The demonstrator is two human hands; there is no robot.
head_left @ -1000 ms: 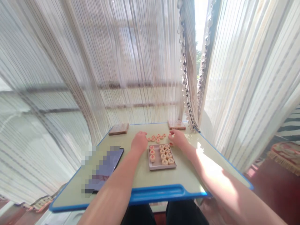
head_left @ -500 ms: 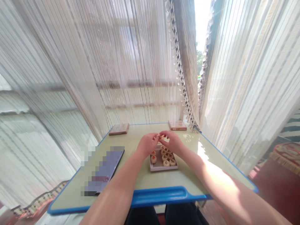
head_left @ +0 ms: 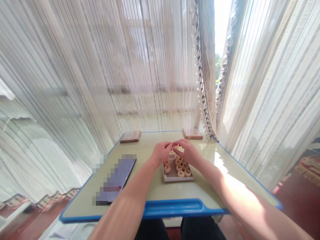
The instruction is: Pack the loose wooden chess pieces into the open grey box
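Note:
Above the far end of a small open box (head_left: pixel 178 179), my left hand (head_left: pixel 161 154) and my right hand (head_left: pixel 188 152) meet at the fingertips. Between them shows a pale round Chinese chess piece (head_left: pixel 177 147) with red marking, partly covered by the fingers. Both hands are closed in a pinch around it; how each finger lies on it is hard to make out. In the box, pieces with red characters (head_left: pixel 167 169) stand along the left side. Several pieces with black characters (head_left: pixel 179 167) fill the right side. The far part of the box is hidden by my hands.
The box stands on a pale green table (head_left: pixel 150 190) with a blue rim. A tablet-like device (head_left: pixel 120 176), partly pixelated, lies at the left. Two flat boxes or books rest at the back, one left (head_left: pixel 130 136), one right (head_left: pixel 192 133). Striped curtains (head_left: pixel 155 66) hang behind.
The whole view has shifted slightly, so the table and box sit further right. My hands stay together over the box, and the red-marked piece between them shows more clearly.

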